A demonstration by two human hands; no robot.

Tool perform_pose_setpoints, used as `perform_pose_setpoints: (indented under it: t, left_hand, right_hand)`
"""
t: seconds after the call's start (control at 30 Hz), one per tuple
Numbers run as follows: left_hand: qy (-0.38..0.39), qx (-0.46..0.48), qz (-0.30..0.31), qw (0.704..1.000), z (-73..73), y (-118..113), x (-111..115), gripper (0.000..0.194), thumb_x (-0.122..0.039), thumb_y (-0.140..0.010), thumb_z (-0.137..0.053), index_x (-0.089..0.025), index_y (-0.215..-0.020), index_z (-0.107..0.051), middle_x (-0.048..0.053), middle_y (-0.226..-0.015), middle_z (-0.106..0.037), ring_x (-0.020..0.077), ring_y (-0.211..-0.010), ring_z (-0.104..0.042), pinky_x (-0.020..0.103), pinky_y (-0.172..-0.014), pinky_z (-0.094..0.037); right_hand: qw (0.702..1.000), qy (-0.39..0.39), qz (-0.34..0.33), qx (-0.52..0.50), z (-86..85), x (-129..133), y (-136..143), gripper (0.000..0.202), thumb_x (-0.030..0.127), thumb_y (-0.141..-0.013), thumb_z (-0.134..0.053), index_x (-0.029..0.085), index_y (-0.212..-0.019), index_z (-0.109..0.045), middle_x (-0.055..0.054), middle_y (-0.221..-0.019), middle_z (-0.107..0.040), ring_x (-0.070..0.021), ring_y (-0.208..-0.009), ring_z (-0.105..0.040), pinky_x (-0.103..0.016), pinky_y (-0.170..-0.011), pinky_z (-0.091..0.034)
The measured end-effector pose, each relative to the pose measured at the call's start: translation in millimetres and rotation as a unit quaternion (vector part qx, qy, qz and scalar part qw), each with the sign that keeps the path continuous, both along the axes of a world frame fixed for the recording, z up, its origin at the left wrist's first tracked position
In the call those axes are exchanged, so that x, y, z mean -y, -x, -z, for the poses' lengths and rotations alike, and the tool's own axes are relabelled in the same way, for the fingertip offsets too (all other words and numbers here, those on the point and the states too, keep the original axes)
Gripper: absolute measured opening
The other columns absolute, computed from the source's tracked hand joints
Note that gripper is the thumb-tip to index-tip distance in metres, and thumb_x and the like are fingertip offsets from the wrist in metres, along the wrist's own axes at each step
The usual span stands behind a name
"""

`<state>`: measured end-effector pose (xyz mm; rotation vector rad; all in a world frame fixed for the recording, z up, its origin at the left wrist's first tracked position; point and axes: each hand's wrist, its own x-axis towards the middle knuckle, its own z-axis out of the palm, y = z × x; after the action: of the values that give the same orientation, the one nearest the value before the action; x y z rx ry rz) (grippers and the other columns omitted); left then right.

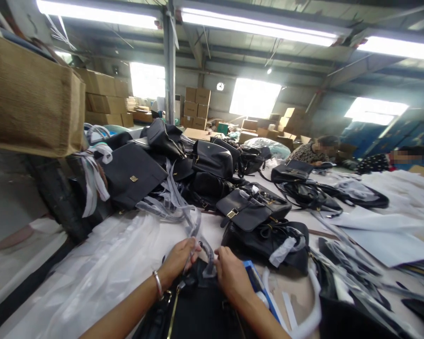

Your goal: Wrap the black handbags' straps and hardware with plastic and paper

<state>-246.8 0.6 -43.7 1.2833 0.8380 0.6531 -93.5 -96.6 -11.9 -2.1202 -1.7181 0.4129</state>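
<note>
A black handbag (198, 310) with a gold zipper lies directly in front of me, its lower part cut off by the frame. Its handle (207, 256) rises from the top, wrapped in clear plastic film. My left hand (182, 259), with a silver bangle at the wrist, is closed in a pinch on the left side of this wrapped handle. On the other side, my right hand (231, 270) has its fingers curled against the handle's right end; the fingertips are partly hidden. Loose plastic strips (176, 202) trail across the table just beyond my hands.
Black bags (212, 157) are heaped beyond my hands, and a flap bag (252, 207) lies to the right. White plastic sleeves (102, 263) spread at left. A blue item (256, 282) is beside my right wrist. A brown burlap bag (31, 94) juts in. Two people sit far right.
</note>
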Motion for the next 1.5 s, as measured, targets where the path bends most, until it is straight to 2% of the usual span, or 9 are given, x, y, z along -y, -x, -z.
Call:
perform_pose_setpoints:
  t: [0.1,0.2,0.37,0.53,0.73,0.93,1.13,1.37,1.5]
  left_hand:
    - [0.028,0.078,-0.023,0.996,-16.6,6,4,0.052,-0.066,-0.084,-0.045,-0.016,-0.086,-0.060,-0.003,-0.061,-0.054,0.0084,-0.046,-0.043,0.020,-0.046,-0.033]
    - [0.050,0.146,-0.058,0.986,-30.6,3,10,0.046,-0.061,-0.086,-0.049,-0.016,-0.085,-0.058,-0.002,-0.068,-0.057,0.0091,-0.058,-0.050,0.020,-0.059,-0.042]
    - [0.083,0.211,-0.095,0.969,-40.5,1,12,0.043,-0.058,-0.084,-0.056,-0.015,-0.084,-0.057,-0.003,-0.063,-0.054,0.0094,-0.056,-0.048,0.021,-0.055,-0.040]
    - [0.100,0.247,-0.125,0.956,-34.5,6,19,0.036,-0.052,-0.079,-0.067,-0.018,-0.083,-0.056,-0.004,-0.067,-0.056,0.0101,-0.061,-0.051,0.021,-0.061,-0.043]
    - [0.131,0.216,-0.126,0.959,-18.0,7,39,0.032,-0.047,-0.079,-0.069,-0.016,-0.080,-0.061,0.000,-0.073,-0.063,0.0097,-0.053,-0.052,0.021,-0.045,-0.036]
    - [0.138,0.228,-0.115,0.957,-22.0,12,35,0.034,-0.047,-0.078,-0.069,-0.013,-0.080,-0.064,0.007,-0.084,-0.068,0.0184,-0.074,-0.064,0.027,-0.062,-0.049]
    - [0.148,0.233,-0.112,0.955,-22.1,4,32,0.032,-0.045,-0.082,-0.066,-0.013,-0.084,-0.063,0.010,-0.089,-0.070,0.0190,-0.076,-0.065,0.025,-0.055,-0.047]
    - [0.157,0.251,-0.077,0.952,-13.6,5,30,0.027,-0.041,-0.088,-0.060,-0.014,-0.088,-0.063,0.010,-0.095,-0.070,0.0200,-0.087,-0.066,0.028,-0.071,-0.051]
    - [0.178,0.250,-0.023,0.951,-16.7,-1,24,0.034,-0.042,-0.091,-0.054,-0.018,-0.114,-0.059,0.012,-0.110,-0.068,0.0203,-0.094,-0.065,0.030,-0.075,-0.051]
  right_hand:
    - [0.992,-0.051,-0.016,-0.110,-13.8,3,14,0.016,0.029,-0.092,-0.051,0.021,-0.092,-0.064,-0.006,-0.091,-0.070,-0.0223,-0.084,-0.065,-0.029,-0.072,-0.041]
    - [0.979,0.000,-0.042,-0.200,-10.1,7,36,0.018,0.040,-0.087,-0.058,0.025,-0.093,-0.066,-0.001,-0.087,-0.072,-0.0224,-0.081,-0.066,-0.028,-0.068,-0.041]
    - [0.990,-0.032,-0.019,-0.139,4.7,11,59,0.016,0.031,-0.087,-0.057,0.025,-0.098,-0.067,-0.006,-0.098,-0.072,-0.0262,-0.092,-0.065,-0.031,-0.074,-0.041]
    - [0.998,-0.051,-0.018,-0.038,-0.5,5,68,0.025,0.017,-0.091,-0.043,0.019,-0.080,-0.065,-0.009,-0.079,-0.070,-0.0216,-0.071,-0.064,-0.028,-0.059,-0.037]
    - [0.996,-0.073,-0.038,-0.042,-0.3,-1,68,0.024,0.015,-0.090,-0.045,0.017,-0.076,-0.064,-0.007,-0.076,-0.070,-0.0181,-0.066,-0.064,-0.025,-0.056,-0.038]
    - [0.986,-0.147,-0.042,-0.064,18.5,8,54,0.022,0.016,-0.088,-0.052,0.022,-0.106,-0.063,-0.007,-0.104,-0.071,-0.0245,-0.096,-0.066,-0.031,-0.080,-0.048]
    - [0.984,-0.169,-0.056,-0.012,25.1,3,54,0.019,0.014,-0.090,-0.046,0.021,-0.094,-0.064,-0.006,-0.085,-0.071,-0.0246,-0.080,-0.066,-0.032,-0.070,-0.049]
    - [0.965,-0.223,-0.055,-0.123,21.1,5,45,0.017,0.015,-0.089,-0.053,0.025,-0.098,-0.063,-0.002,-0.101,-0.069,-0.0200,-0.095,-0.065,-0.029,-0.080,-0.051]
    - [0.959,-0.274,-0.077,0.003,18.6,2,34,0.027,0.013,-0.087,-0.054,0.021,-0.113,-0.056,-0.006,-0.099,-0.069,-0.0221,-0.088,-0.065,-0.032,-0.076,-0.050]
